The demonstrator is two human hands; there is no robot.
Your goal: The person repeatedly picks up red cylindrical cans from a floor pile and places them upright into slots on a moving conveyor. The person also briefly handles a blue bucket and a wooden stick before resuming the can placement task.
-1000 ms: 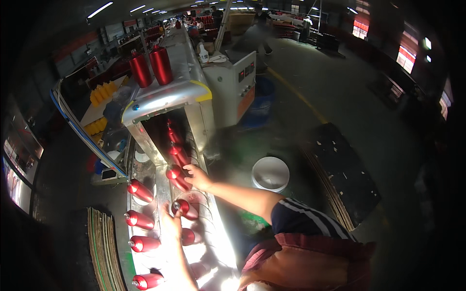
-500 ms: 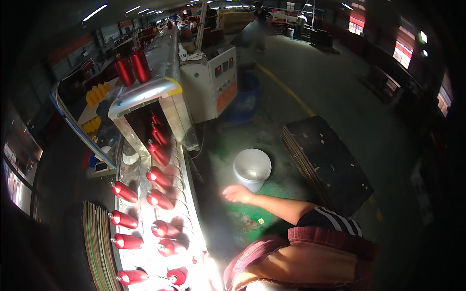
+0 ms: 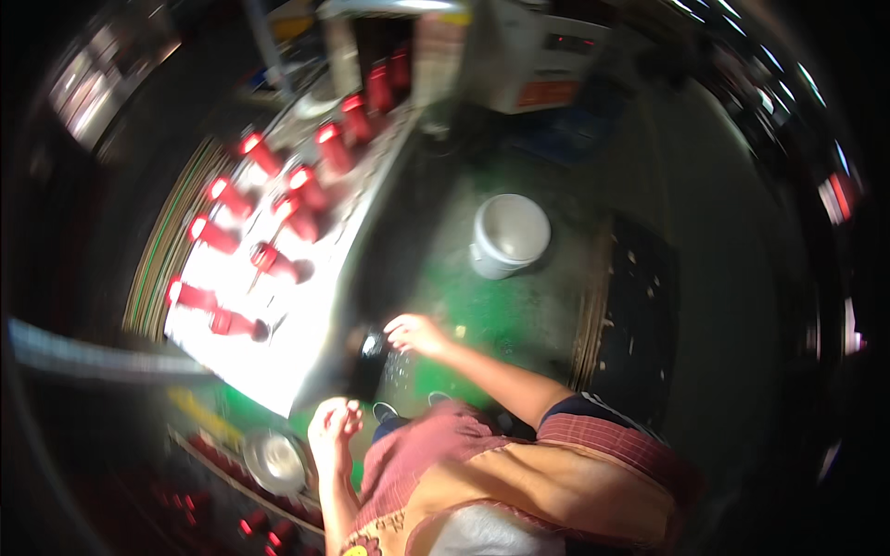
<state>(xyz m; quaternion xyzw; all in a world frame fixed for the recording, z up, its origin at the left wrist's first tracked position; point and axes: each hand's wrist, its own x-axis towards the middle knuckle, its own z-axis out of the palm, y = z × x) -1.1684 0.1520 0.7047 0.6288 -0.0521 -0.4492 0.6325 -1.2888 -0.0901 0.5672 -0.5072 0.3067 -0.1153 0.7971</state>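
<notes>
The view is blurred and tilted down to the floor. My right hand [image 3: 417,334] reaches low beside the bright worktable [image 3: 278,361], fingers curled down over a small dark object [image 3: 374,347] at the table's edge; the blur hides whether it grips it. My left hand [image 3: 334,428] is raised in front of my chest, its fingers curled in with nothing seen in them. Several red thread cones [image 3: 278,264] stand on pegs across the table, away from both hands.
A white bucket [image 3: 508,233] stands on the green floor [image 3: 519,315] beyond my right hand. A black mat [image 3: 640,315] lies to the right. A round metal dish [image 3: 273,461] and more red cones [image 3: 250,524] sit at lower left. A machine cabinet [image 3: 547,56] is at the top.
My head has tipped down and turned. My right hand left the cones on the table and dropped toward the floor beside it; my left hand pulled back to my chest.
</notes>
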